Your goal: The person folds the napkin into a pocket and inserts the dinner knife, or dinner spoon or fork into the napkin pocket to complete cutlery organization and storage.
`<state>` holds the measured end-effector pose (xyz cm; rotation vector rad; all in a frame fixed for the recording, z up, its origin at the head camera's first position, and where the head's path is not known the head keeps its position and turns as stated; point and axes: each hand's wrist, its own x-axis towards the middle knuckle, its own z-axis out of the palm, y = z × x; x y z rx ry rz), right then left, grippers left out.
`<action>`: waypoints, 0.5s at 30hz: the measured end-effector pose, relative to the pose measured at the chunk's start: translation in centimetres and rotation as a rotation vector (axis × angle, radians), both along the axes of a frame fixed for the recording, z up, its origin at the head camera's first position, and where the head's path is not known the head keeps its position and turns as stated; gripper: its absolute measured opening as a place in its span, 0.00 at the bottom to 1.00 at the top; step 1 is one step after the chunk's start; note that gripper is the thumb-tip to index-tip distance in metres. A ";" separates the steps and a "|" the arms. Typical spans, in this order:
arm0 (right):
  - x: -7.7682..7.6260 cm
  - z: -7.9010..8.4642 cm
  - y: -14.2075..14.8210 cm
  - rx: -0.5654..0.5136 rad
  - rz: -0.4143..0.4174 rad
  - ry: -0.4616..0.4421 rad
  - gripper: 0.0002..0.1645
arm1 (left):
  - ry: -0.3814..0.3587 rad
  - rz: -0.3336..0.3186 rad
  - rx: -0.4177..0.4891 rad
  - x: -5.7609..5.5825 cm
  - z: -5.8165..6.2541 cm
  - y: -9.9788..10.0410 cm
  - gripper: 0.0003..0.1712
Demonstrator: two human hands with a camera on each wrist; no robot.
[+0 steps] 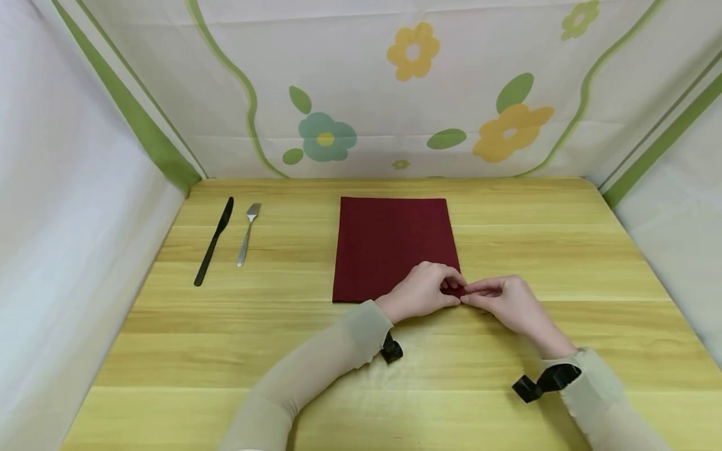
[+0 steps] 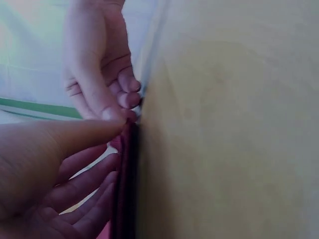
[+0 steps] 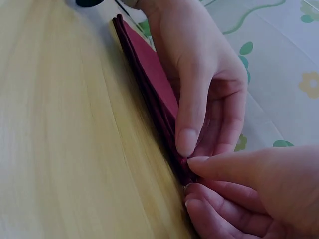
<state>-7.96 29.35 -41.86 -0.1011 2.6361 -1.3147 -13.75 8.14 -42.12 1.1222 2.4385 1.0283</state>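
A dark red cloth napkin point(image 1: 395, 244), folded into a square of several layers, lies flat on the wooden table. Both hands meet at its near right corner. My left hand point(image 1: 425, 288) reaches over the near edge and pinches the cloth by that corner, thumb on the edge in the left wrist view. From the right side, my right hand point(image 1: 510, 304) pinches the very tip of the same corner between thumb and fingers. The stacked layers of the napkin point(image 3: 154, 79) show along its edge in the right wrist view.
To the left lie a black knife point(image 1: 214, 241) and a silver fork point(image 1: 248, 235), side by side. A white curtain point(image 1: 372, 81) with printed flowers hangs behind the table point(image 1: 271, 363), and more white cloth flanks both sides.
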 end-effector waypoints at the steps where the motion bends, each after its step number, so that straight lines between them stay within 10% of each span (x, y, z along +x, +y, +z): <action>1: 0.0 0.1 -0.1 -0.003 -0.005 -0.005 0.17 | -0.003 0.010 0.002 0.0 -0.1 0.1 0.15; 15: 0.0 0.1 -0.4 -0.017 -0.056 -0.061 0.20 | 0.105 0.050 -0.112 0.1 0.2 0.3 0.04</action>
